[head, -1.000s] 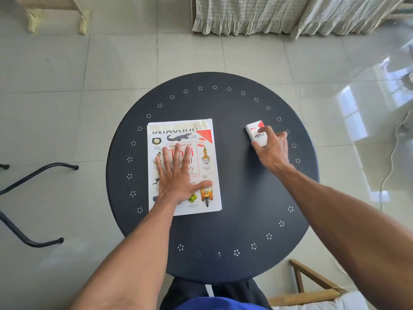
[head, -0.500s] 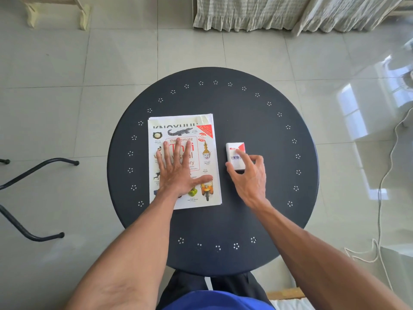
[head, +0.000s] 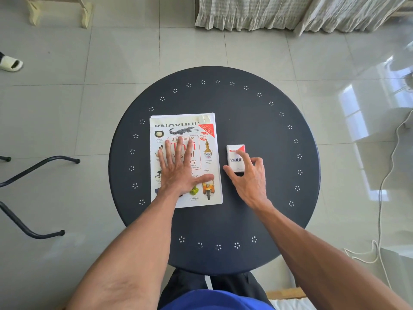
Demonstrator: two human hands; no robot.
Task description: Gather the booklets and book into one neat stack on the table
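A white picture-dictionary book (head: 207,166) lies on top of a stack of booklets (head: 210,116) on the left half of the round black table (head: 257,113). My left hand (head: 178,173) rests flat on the book's cover with its fingers spread. Just right of the stack lies a small white and red booklet (head: 234,153) marked VESS. My right hand (head: 250,175) grips its near end, forefinger on top and thumb at its left corner.
Black metal chair legs (head: 33,173) stand on the tiled floor at the left. A white cable (head: 384,182) trails over the floor at the right. A curtain (head: 279,12) hangs at the back. A sandal (head: 11,63) lies far left.
My right hand has slid the small VESS booklet from the table's right side leftward and nearer, to just beside the stack. My left hand has stayed flat on the book.
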